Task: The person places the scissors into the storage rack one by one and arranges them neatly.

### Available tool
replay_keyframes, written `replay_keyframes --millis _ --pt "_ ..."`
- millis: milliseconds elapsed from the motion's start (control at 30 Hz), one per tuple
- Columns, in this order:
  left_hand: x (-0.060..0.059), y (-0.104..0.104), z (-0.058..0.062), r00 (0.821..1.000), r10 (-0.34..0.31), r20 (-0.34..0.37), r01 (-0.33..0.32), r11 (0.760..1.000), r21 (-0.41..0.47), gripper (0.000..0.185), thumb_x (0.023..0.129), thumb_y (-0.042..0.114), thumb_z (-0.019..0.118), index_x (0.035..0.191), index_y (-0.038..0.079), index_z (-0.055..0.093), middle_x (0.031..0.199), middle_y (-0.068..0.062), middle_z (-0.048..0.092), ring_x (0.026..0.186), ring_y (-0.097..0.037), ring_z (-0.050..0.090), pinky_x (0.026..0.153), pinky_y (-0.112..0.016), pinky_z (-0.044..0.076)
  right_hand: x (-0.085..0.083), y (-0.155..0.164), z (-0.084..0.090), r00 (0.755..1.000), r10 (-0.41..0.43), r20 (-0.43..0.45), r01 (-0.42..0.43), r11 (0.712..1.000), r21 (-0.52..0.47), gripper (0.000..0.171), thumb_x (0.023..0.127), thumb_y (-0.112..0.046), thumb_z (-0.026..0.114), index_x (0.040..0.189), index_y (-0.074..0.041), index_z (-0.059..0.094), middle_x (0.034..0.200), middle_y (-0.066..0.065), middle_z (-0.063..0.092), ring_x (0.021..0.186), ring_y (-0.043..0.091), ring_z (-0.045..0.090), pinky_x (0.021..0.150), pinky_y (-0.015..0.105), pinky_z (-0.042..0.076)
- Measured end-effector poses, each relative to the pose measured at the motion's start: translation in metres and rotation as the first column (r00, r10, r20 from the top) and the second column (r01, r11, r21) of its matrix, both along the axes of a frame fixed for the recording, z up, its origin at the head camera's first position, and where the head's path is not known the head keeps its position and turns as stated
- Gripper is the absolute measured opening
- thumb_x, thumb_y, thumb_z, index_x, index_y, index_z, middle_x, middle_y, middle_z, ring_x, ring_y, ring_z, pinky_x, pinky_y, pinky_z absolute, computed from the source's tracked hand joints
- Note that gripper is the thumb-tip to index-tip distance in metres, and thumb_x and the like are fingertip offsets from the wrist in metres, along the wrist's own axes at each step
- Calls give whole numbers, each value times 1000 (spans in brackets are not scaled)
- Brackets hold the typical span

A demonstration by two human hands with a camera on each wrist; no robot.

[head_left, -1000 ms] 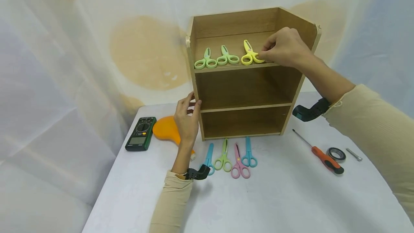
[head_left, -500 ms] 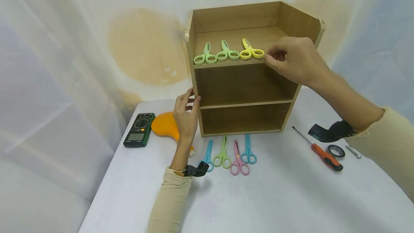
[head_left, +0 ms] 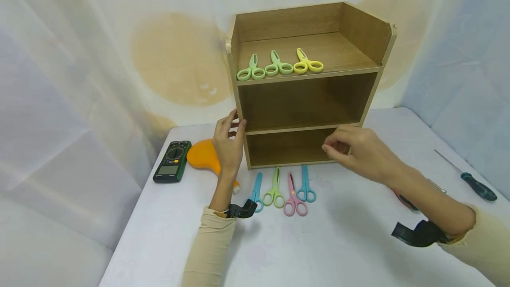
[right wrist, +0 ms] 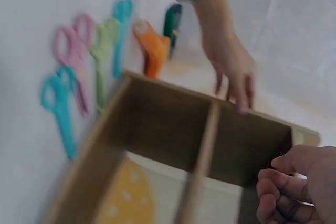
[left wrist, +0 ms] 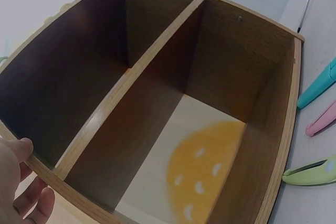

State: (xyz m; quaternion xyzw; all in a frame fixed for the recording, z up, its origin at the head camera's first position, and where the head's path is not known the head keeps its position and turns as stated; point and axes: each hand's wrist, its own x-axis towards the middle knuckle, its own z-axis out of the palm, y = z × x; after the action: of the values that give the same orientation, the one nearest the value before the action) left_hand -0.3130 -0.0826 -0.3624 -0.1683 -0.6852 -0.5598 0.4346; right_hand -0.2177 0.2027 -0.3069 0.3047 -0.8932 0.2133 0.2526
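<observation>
My left hand holds the left side panel of a wooden shelf unit, thumb on the front edge and fingers behind. In front of the lower compartment hovers my right hand, its fingers loosely bent and nothing between them. Along the top shelf's front edge lie green scissors, a second pair of green scissors and yellow scissors. On the table before the unit are blue scissors, lime green scissors, pink scissors and another blue pair of scissors.
A green and black multimeter and an orange paddle-shaped thing lie left of the unit. At the right lies a dark-handled screwdriver. An orange-handled screwdriver is mostly hidden under my right forearm. A patterned curtain hangs behind the table.
My right hand has let go of the yellow scissors on the top shelf and moved down in front of the lower compartment. The left hand stays on the unit's side.
</observation>
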Motion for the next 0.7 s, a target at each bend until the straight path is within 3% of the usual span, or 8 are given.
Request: replay_keyframes --millis 167,367,700 --pt "0 0 -1 1000 -9 1 9 1000 4 35 90 -3 71 124 -9 66 109 -26 65 88 -38 68 67 -49 56 2 -2 -48 993 -21 112 21 1000 6 12 81 -5 82 88 -12 75 81 -8 64 72 7 56 59 21 54" --pt "0 -1 -1 1000 -7 6 7 1000 1 35 90 -2 71 124 -8 66 110 -26 65 88 -37 68 68 -47 56 -1 -3 -94 955 -38 293 34 999 19 7 84 -9 79 90 -12 76 78 -12 61 71 10 56 59 21 52" --pt "1 0 1 1000 -9 18 9 1000 -4 34 91 -3 70 124 -9 65 109 -26 65 88 -37 68 68 -51 56 -12 -5 -139 920 -63 387 56 998 28 5 84 -6 78 84 -9 74 74 -10 58 68 8 53 56 20 49"
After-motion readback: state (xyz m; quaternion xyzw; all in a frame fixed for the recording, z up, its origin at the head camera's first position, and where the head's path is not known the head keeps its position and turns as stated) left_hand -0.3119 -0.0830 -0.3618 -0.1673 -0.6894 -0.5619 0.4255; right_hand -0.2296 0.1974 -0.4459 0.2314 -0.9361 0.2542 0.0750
